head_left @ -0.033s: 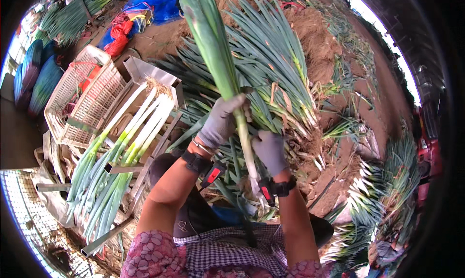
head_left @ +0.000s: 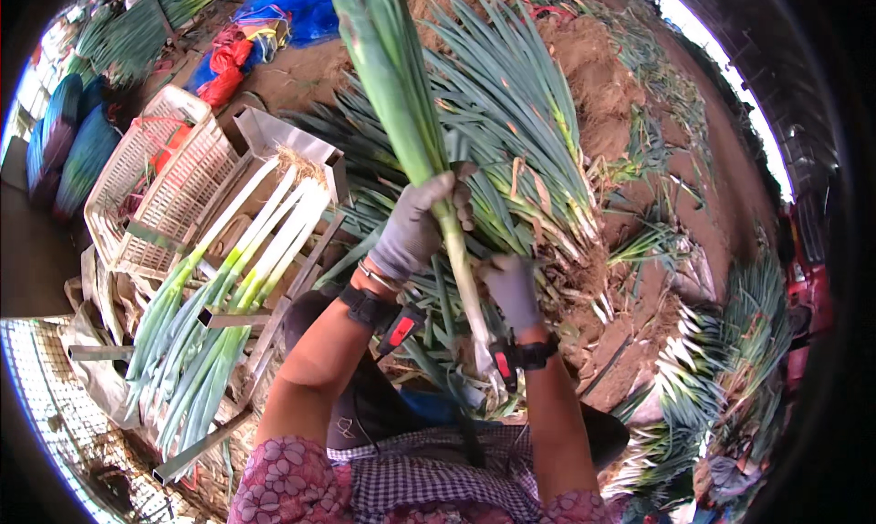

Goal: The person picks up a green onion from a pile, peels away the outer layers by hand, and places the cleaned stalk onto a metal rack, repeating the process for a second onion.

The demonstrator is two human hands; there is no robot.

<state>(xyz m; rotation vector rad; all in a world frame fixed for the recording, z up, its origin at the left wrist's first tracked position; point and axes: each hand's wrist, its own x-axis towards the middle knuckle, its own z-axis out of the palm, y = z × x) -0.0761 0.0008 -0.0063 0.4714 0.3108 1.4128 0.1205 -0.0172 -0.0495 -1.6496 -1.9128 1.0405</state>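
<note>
My gloved left hand point(head_left: 422, 218) is closed around the pale shaft of a large green onion point(head_left: 391, 95). Its broad green leaves reach up and away, while the white root end point(head_left: 482, 346) points down toward my right wrist. Just right of that shaft is my gloved right hand point(head_left: 513, 291), with its fingers curled. Blur and the hand itself hide what is in them. Left of my arms, several trimmed-looking green onions point(head_left: 265, 241) lie side by side on a metal rack point(head_left: 290, 141), roots at the far end. More green onions point(head_left: 511, 113) are heaped beyond my hands.
A white plastic crate point(head_left: 137, 172) stands beyond the rack at left. Metal bars point(head_left: 233, 319) stick out from the rack. Blue netting point(head_left: 292, 8) and red cloth-like material point(head_left: 224, 72) lie far left. Rows of white-stemmed onions point(head_left: 689, 364) lie at right on the soil.
The held green onion and my left hand have shifted very slightly. My right hand has moved a little and its fingers are more blurred.
</note>
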